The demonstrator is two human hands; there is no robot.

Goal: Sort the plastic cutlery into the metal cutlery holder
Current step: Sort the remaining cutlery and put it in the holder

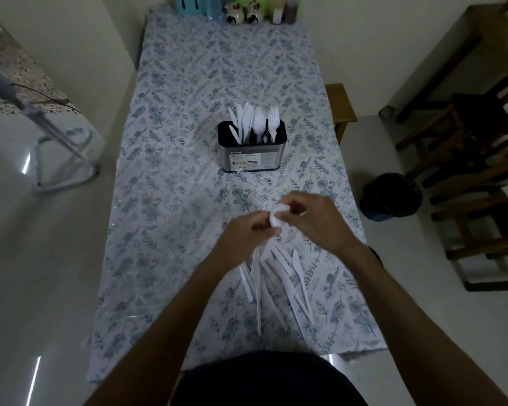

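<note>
The metal cutlery holder (251, 158) stands in the middle of the table, with white plastic knives on its left, a spoon in the middle and forks on the right. Nearer to me, my left hand (247, 230) and my right hand (314, 221) meet above the table and together grip a bunch of white plastic cutlery (279, 215); spoon bowls and fork tines show between the fingers. Its handles fan down towards me. Loose white cutlery pieces (279, 285), mostly knives, lie on the cloth under my wrists.
A floral tablecloth (188, 112) covers the table. Bottles, jars and small containers (241, 10) line the far edge. A wooden bench end (339, 104) is at the right side, a dark bin (390, 197) on the floor, wooden chairs (467, 159) at the right, a metal frame (62, 153) at the left.
</note>
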